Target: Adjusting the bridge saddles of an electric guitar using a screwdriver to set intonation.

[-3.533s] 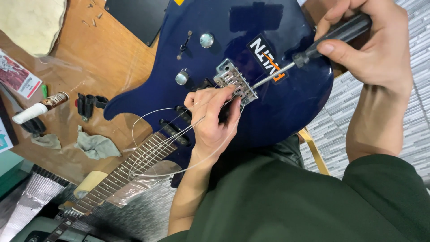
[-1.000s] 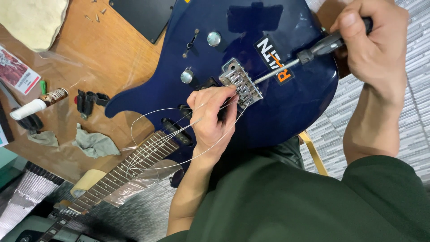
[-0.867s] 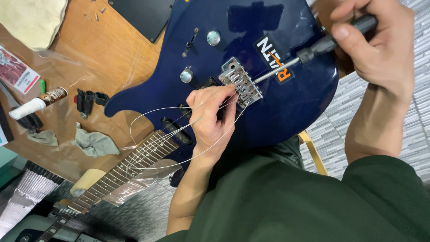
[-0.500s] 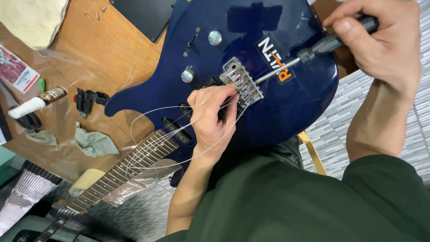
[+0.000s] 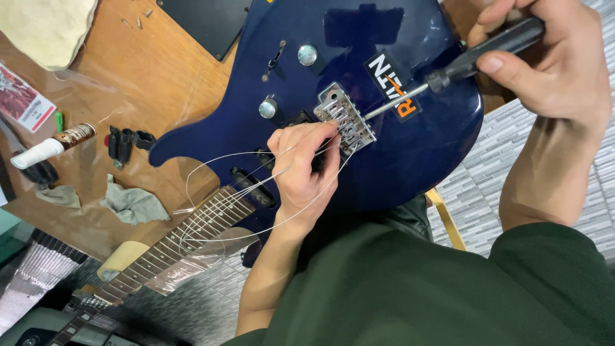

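Observation:
A dark blue electric guitar [image 5: 359,64] lies across a wooden table [image 5: 147,83], its neck [image 5: 173,247] pointing to the lower left. My right hand [image 5: 557,64] grips a black-handled screwdriver [image 5: 474,54]; its metal shaft reaches the chrome bridge [image 5: 343,115]. My left hand [image 5: 301,166] rests on the body just beside the bridge, fingers curled and pinching loose strings [image 5: 192,186] that loop out over the neck. Two chrome knobs and a small switch sit above the bridge.
On the table at left are a small white-tipped bottle [image 5: 51,144], black clips [image 5: 125,142], grey rags [image 5: 131,204], a red packet [image 5: 22,106] and a cream cloth [image 5: 45,29]. A black panel [image 5: 205,22] lies at the top. Grey patterned floor shows at right.
My right hand has shifted its grip on the screwdriver handle, with the tip staying at the bridge. My left hand holds the strings in the same place.

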